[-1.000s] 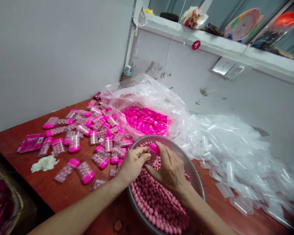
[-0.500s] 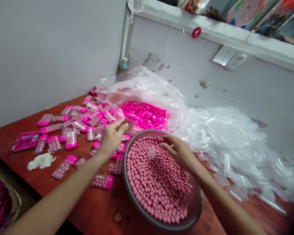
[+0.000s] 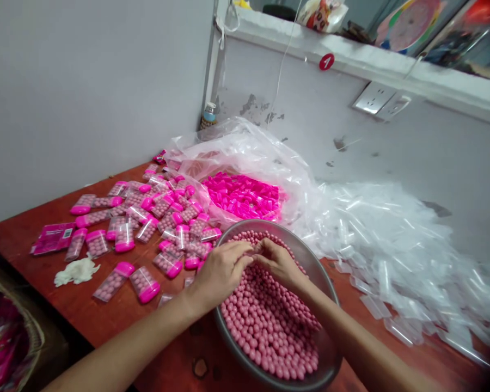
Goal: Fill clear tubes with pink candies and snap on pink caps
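Observation:
My left hand [image 3: 224,272] and my right hand [image 3: 278,262] meet over the far part of a grey bowl [image 3: 330,283]. Small round pink balls [image 3: 269,337] fill much of the bowl. Both hands are closed, thumbs and fingertips pinched close together. Whatever sits between the fingertips is hidden by the fingers. Just behind the bowl, a clear plastic bag [image 3: 245,136] lies open around a heap of bright pink caps [image 3: 245,196]. Left of my hands, many clear containers [image 3: 145,283] with pink caps hold similar balls.
Empty clear containers [image 3: 392,261] are piled along the wall at the right. On the red table [image 3: 8,228] lie a pink packet [image 3: 53,238] and a crumpled white wad [image 3: 77,271]. A box with pink packets [image 3: 4,348] stands at the lower left.
My left hand has come from the caps, where it held a blurred pink piece, down to the bowl. My right hand has shifted left, and the fingertips now meet.

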A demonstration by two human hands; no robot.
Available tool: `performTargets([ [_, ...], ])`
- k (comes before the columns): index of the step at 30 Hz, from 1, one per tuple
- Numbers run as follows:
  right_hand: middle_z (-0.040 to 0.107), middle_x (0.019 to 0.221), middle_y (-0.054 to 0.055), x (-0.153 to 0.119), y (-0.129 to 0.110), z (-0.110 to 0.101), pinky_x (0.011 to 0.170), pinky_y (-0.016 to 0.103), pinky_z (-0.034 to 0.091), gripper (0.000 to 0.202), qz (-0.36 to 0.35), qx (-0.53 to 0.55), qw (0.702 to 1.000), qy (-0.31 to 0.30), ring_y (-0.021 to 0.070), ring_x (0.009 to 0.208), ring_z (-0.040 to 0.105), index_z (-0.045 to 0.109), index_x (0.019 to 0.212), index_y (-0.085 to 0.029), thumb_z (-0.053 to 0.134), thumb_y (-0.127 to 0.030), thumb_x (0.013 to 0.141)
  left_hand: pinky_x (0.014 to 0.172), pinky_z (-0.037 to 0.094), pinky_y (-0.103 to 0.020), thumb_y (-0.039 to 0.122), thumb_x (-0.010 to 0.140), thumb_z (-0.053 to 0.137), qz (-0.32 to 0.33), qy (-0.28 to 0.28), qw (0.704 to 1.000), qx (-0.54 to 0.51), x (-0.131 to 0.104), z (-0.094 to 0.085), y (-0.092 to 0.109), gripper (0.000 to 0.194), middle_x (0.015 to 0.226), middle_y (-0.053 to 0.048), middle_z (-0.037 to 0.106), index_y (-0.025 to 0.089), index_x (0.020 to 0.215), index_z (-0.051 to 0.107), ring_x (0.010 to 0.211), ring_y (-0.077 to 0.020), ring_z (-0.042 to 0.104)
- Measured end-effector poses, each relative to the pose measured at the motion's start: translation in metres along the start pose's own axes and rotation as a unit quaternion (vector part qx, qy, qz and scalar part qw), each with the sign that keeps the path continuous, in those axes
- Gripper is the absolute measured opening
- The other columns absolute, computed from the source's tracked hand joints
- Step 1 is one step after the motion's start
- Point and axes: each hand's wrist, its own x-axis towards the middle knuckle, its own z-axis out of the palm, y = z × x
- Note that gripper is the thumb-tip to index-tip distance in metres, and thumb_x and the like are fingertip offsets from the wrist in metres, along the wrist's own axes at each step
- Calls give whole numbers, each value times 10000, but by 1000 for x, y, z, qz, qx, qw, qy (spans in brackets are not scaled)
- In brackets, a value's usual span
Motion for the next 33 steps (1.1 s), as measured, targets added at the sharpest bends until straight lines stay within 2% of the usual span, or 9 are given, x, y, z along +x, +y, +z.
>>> performTargets([
  [3,576,827,30,-8,-9,-12,665,282,449,90,-43,-21,998,33,147,734,553,459,896,-180,384,-215,860,874,447,-306,148,829,470,2,-13,1000,7,-1,1,-2,214,989,-52,663,172,974,626,947,-168,590],
  [6,576,948,91,-12,-5,-29,740,338,450,205,-94,-185,978,25,182,847,555,427,1046,-163,360,-145,853,855,450,-290,156,823,484,-22,9,1000,8,-3,-1,-6,214,987,-44,665,177,986,622,933,-162,597],
  [9,600,832,116,-7,7,-34,726,361,441,198,-126,-348,927,-61,213,797,558,512,900,-133,362,-42,809,846,454,-287,168,821,490,-29,32,999,0,-5,0,-9,210,986,-39,668,182,983,623,922,-160,602],
  [12,599,730,120,1,15,-17,708,357,428,194,-140,-374,910,-110,223,736,555,536,725,-138,405,-4,774,831,465,-295,167,818,489,-31,50,998,-2,-4,1,-10,207,979,-39,673,189,971,627,909,-164,609],
  [17,615,770,52,8,9,26,688,276,433,145,-160,-287,934,-138,167,726,566,548,776,-153,455,-42,769,825,473,-292,147,822,468,-33,65,997,4,-3,1,-12,222,975,-45,675,180,976,625,904,-162,614],
  [22,592,815,-2,2,-5,19,650,241,463,72,-66,-12,993,-94,136,739,571,506,866,-160,498,-167,794,871,447,-294,159,833,449,-56,63,996,8,-2,-3,-8,251,1034,-58,655,166,1029,606,958,-165,594],
  [25,564,805,-18,-6,-15,5,683,267,481,166,31,281,957,-70,131,739,571,498,856,-170,598,-247,748,887,429,-310,179,812,486,-68,28,997,0,0,-4,-1,282,1078,-66,633,164,1075,587,992,-182,572],
  [27,551,798,-27,-12,-21,0,701,272,484,228,54,366,928,-51,122,736,570,499,866,-178,650,-246,709,878,425,-316,178,795,504,-71,-16,997,-16,2,-3,3,266,1049,-58,643,176,1039,611,971,-190,574],
  [33,575,863,6,-26,-24,-17,682,268,492,340,-12,253,967,5,134,761,584,472,1017,-207,651,-254,731,730,457,-255,196,792,500,-114,-106,975,-156,10,2,1,182,885,-41,669,150,872,657,819,-171,605],
])
